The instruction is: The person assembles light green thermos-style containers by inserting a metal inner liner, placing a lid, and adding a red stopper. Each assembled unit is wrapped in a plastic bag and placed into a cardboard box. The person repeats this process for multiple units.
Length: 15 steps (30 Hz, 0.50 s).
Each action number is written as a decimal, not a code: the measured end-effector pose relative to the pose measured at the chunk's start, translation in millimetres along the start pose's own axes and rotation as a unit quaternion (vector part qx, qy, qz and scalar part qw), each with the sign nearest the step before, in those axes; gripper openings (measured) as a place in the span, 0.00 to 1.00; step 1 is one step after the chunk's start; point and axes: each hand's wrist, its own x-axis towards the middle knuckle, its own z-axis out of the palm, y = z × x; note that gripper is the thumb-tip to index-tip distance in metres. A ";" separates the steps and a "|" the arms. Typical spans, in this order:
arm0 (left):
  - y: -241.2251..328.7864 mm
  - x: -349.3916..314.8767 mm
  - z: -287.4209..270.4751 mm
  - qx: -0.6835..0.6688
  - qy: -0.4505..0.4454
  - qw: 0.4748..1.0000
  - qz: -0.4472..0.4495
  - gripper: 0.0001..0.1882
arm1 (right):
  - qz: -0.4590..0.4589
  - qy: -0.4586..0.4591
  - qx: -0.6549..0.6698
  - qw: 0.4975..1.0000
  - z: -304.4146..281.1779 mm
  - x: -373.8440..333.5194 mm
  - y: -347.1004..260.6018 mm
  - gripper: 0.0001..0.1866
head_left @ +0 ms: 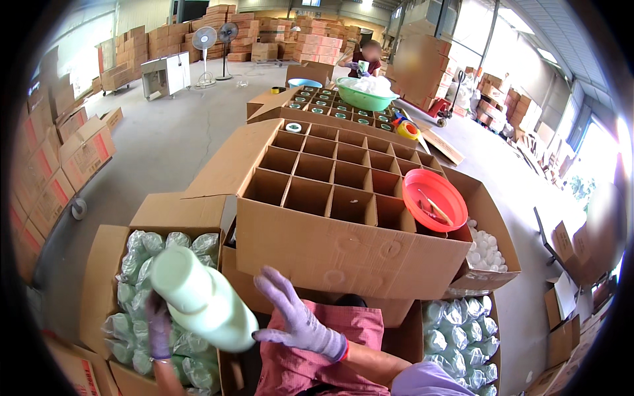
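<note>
A smooth pale green bottle point(210, 310) hangs tilted in front of me, its narrower capped end up and left. My left hand point(159, 327), in a grey-lilac glove, is at the bottle's left side and appears to grip it; its fingers are partly hidden behind the bottle. My gloved right hand point(298, 322) is open with fingers spread, its thumb close to the bottle's base. Beneath the left hand, an open carton point(99, 284) holds several green bottles in clear plastic wrap point(135, 254). Ahead stands a carton with cardboard dividers point(330, 234), with one bottle point(293, 127) in its far left cell.
A red bowl point(422, 181) with a brush-like tool sits on the divided carton's right corner. White caps point(485, 251) fill a box beside it; more wrapped bottles point(462, 336) lie lower right. Beyond are a filled carton, a green basin point(366, 98), tape point(408, 129) and a co-worker point(366, 61).
</note>
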 end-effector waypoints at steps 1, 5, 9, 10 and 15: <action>-1.2 -3.5 20.3 -0.042 -0.055 0.997 -0.030 0.18 | -0.003 0.004 0.036 0.999 -14.9 5.4 -15.4 0.55; 5.2 -39.9 145.1 -0.106 -0.304 0.944 -0.072 0.18 | 0.107 -0.081 0.171 0.976 -50.8 -15.1 -40.1 0.53; 15.6 -77.7 228.0 -0.103 -0.434 0.895 0.026 0.18 | 0.117 -0.064 0.067 0.989 -52.4 -94.1 -24.7 0.38; 20.9 -77.7 235.4 -0.087 -0.442 0.892 0.031 0.18 | 0.139 -0.036 0.011 0.990 -54.3 -118.1 -20.1 0.37; 27.0 -115.6 233.7 -0.422 -0.279 0.761 -0.407 0.26 | 0.256 0.112 0.251 0.927 -66.3 -157.9 -14.2 0.39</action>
